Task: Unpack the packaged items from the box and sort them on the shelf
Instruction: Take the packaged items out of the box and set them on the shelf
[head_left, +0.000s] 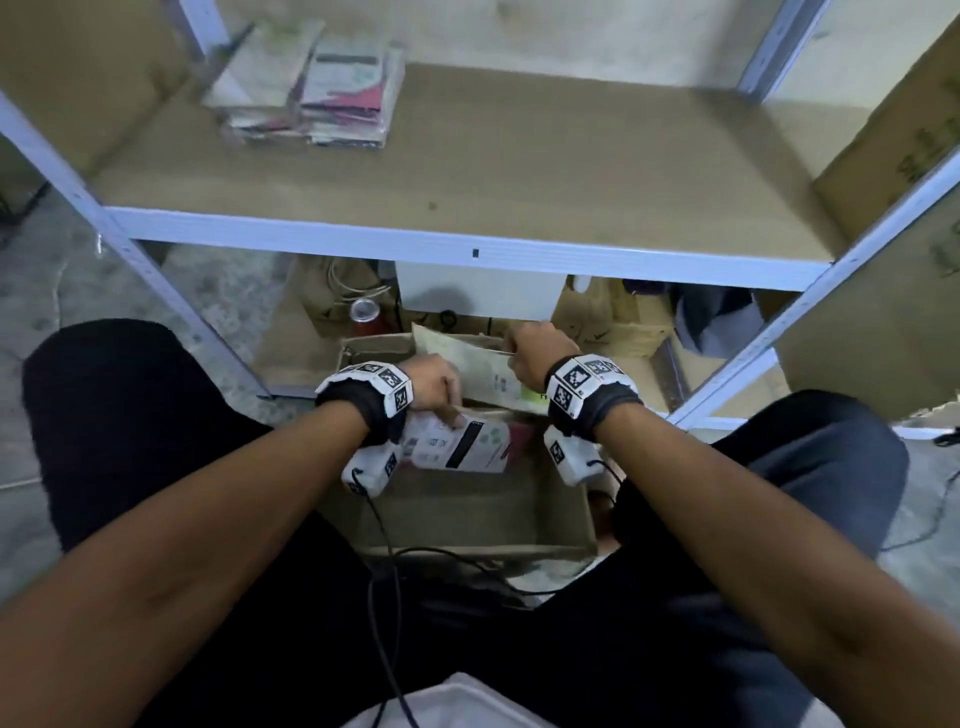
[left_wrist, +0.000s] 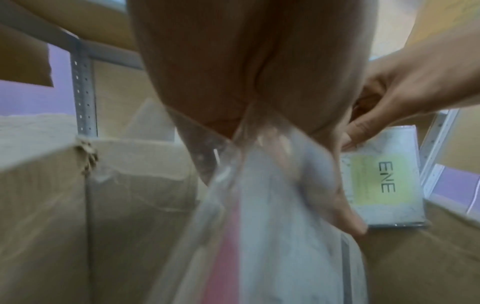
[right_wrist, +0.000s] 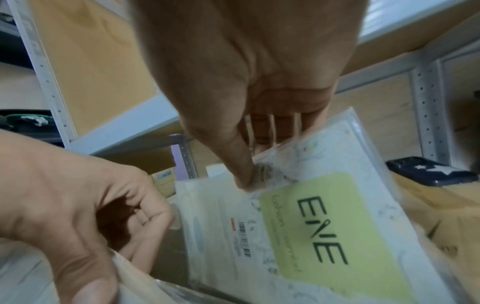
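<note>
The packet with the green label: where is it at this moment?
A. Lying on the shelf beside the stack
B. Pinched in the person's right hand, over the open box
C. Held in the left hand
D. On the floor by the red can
B: the right hand pinches the green-label packet at its top edge, above the cardboard box; the left hand holds a different packet.

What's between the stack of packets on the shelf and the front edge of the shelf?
Nothing: head view shows bare brown shelf board between stacked packets and the edge.
</note>
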